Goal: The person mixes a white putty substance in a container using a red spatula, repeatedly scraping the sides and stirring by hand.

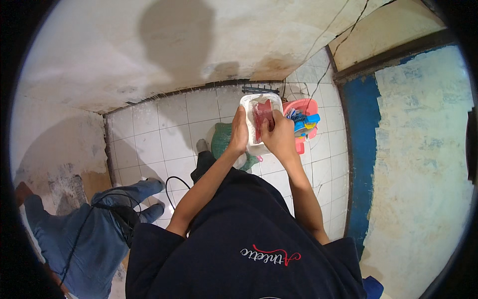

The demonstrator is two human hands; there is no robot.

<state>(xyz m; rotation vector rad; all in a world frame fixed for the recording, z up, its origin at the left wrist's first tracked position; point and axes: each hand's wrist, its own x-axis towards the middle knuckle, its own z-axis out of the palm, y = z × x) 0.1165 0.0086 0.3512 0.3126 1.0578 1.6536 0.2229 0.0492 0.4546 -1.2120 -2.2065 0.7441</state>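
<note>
My left hand [240,130] grips the left side of a white plastic tub [244,101], which is smeared inside with whitish paste. In my right hand [278,132] is a flat dark red scraper or spreader [263,116] with a notched end, pinched between thumb and fingers over the tub. The tub is held up in front of me, above the floor. How much paste lies beneath the red tool is hidden.
A pink plastic basin [312,105] with blue and yellow items stands on the tiled floor [173,138] beyond my right hand. A green sack [221,140] lies below the tub. Another person [80,239] is at the left. A cable hangs near the blue, partly coated surface [358,149].
</note>
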